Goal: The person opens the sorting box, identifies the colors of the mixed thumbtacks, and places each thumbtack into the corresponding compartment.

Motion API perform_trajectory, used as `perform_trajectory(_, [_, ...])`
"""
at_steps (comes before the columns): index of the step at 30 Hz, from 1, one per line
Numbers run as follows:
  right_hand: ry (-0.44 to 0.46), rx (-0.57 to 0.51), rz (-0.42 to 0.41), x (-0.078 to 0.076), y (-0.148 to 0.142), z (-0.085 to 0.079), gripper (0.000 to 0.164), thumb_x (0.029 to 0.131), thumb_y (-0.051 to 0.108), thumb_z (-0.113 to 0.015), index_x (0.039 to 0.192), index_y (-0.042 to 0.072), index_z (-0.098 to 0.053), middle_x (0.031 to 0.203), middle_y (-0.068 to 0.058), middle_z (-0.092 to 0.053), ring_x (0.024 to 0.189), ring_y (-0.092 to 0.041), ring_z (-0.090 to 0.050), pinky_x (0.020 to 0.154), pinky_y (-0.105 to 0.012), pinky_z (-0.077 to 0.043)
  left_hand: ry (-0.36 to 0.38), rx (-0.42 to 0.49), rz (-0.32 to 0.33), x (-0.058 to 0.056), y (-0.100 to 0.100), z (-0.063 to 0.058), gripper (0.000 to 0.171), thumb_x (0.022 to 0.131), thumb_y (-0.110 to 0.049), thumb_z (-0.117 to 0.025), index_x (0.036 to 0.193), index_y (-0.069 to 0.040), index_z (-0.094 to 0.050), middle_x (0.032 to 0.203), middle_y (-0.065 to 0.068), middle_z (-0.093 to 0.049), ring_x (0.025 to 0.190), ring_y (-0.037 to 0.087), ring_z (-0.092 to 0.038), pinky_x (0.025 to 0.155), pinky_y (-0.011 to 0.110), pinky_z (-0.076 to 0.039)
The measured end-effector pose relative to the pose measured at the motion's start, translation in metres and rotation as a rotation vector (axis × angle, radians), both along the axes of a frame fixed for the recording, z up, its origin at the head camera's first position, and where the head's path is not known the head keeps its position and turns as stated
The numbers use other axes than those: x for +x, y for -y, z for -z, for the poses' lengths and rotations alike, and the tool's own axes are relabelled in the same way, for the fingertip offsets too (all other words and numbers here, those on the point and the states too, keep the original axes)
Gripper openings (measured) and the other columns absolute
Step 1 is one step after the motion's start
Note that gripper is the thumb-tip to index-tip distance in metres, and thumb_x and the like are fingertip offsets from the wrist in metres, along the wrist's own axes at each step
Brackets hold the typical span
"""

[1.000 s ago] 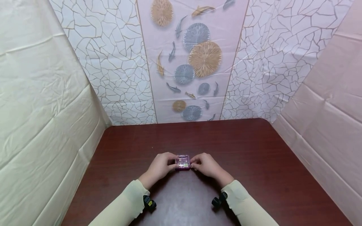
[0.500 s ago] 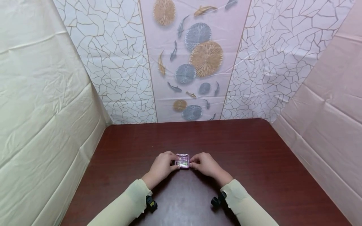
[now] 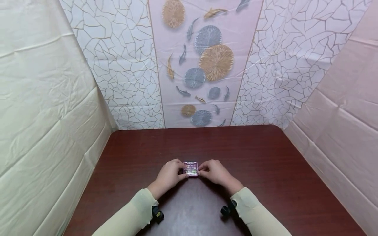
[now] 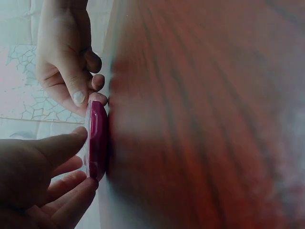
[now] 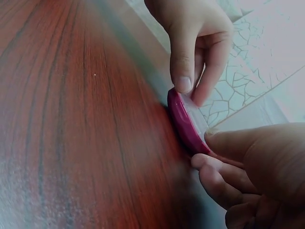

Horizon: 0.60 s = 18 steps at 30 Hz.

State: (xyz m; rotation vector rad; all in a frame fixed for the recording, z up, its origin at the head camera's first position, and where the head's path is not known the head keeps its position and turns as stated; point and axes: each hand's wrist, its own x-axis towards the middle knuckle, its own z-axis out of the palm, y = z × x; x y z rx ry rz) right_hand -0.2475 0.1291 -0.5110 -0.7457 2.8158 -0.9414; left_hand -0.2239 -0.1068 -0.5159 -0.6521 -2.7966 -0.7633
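A small square pill case point(image 3: 191, 169) with a clear lid and a magenta base point(image 4: 99, 140) sits low over the table, between both hands. Small light and greenish pieces show through its lid, in separate compartments. My left hand point(image 3: 168, 174) holds the case from the left, thumb at the near corner and fingers at the far side. From the right, my right hand point(image 3: 216, 172) pinches the case's edge between thumb and index finger. In the right wrist view the right thumb point(image 5: 233, 143) lies at the lid's edge, with a fingertip beneath the base.
The dark red-brown wooden table point(image 3: 251, 154) spreads around the hands. Pale cloth point(image 3: 53, 114) hangs on both sides, and a patterned curtain point(image 3: 200, 65) closes off the back. Each wrist carries a small black camera point(image 3: 157, 214).
The case's lid has tilted slightly, so the pieces inside show more clearly. My left hand has shifted a little to the right; my right hand stays nearly in place.
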Motion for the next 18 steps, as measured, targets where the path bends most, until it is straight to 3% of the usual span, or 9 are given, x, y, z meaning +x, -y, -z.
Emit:
perform_trajectory(10, [-0.083, 0.155, -0.032, -0.005, -0.011, -0.013, 0.027, 0.090, 0.038, -0.068, 0.106, 0.018, -0.074, 0.093, 0.007, -0.074, 0.081, -0.005, -0.062, 0.075, -0.038, -0.056, -0.029, -0.011, -0.052, -0.002, 0.009, -0.003, 0.027, 0.088, -0.039, -0.070, 0.107, -0.020, -0.074, 0.103, -0.004, -0.063, 0.090, 0.010, -0.059, 0.081, 0.039, -0.055])
perform_trajectory(18, [-0.166, 0.343, -0.012, -0.021, -0.027, -0.042, 0.041, 0.092, 0.044, -0.064, 0.120, 0.015, -0.068, 0.112, -0.001, -0.071, 0.101, -0.016, -0.062, 0.087, -0.046, -0.054, -0.059, -0.103, -0.142, -0.015, 0.029, -0.016, 0.041, 0.092, -0.048, -0.062, 0.122, -0.021, -0.068, 0.119, 0.001, -0.065, 0.106, 0.019, -0.059, 0.087, 0.048, -0.053])
